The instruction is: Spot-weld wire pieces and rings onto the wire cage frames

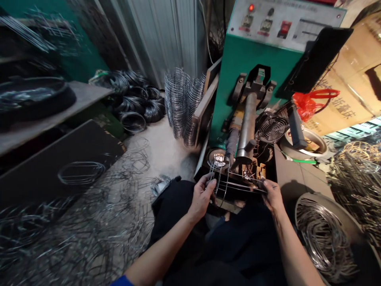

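Two hands (pixel 202 197) (pixel 272 194), one wire frame (pixel 235 183)

green machine body (pixel 253 67), red plastic bag (pixel 306 105), and a silver wire frame (pixel 238 183).

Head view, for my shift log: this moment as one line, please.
left hand: grips wire cage | right hand: grips its other end | position: over green spot welder

A bright blue sleeve (pixel 122 281) shows at the bottom edge of the view, and below its cuff the left forearm (pixel 160 250) is bare down to the left hand (pixel 202 197). The right forearm (pixel 297 250) and right hand (pixel 273 195) are bare too. Black cloth (pixel 226 246) covers the lap, either trousers or an apron.
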Demonstrator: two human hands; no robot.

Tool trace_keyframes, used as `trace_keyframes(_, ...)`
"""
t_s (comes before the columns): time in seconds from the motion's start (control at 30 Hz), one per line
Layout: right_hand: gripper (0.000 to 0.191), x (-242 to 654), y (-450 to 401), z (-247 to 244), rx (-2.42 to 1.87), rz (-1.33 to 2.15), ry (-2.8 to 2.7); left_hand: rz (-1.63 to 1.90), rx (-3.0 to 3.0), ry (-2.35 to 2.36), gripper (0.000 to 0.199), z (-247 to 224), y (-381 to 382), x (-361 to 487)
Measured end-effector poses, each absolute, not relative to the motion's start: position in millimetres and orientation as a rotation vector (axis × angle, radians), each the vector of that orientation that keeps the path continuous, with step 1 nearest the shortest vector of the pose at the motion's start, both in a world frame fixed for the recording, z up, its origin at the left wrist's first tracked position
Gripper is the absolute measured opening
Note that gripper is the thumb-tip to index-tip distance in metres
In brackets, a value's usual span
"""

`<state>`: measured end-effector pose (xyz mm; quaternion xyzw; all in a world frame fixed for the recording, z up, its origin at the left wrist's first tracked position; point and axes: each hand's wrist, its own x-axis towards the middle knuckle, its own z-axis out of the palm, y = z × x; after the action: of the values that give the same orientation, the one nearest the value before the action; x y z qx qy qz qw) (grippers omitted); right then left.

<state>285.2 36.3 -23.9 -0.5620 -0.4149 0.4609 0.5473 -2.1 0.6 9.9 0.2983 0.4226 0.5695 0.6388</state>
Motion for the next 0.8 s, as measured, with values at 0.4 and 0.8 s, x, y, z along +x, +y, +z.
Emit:
trace_keyframes(0.4, 0.044, 285.3, 41.7, -22.8, -1.327, 1.060, -0.881, 1.291, 0.729, 1.000, 0.056, 11.7, 5.7, 1.2)
trace_keyframes(0.8, 0.044, 288.1, 44.5, -28.0, -1.310, 1.019, -0.913, 1.292, 0.714, 1.012, 0.053, 15.4, 5.9, 4.0)
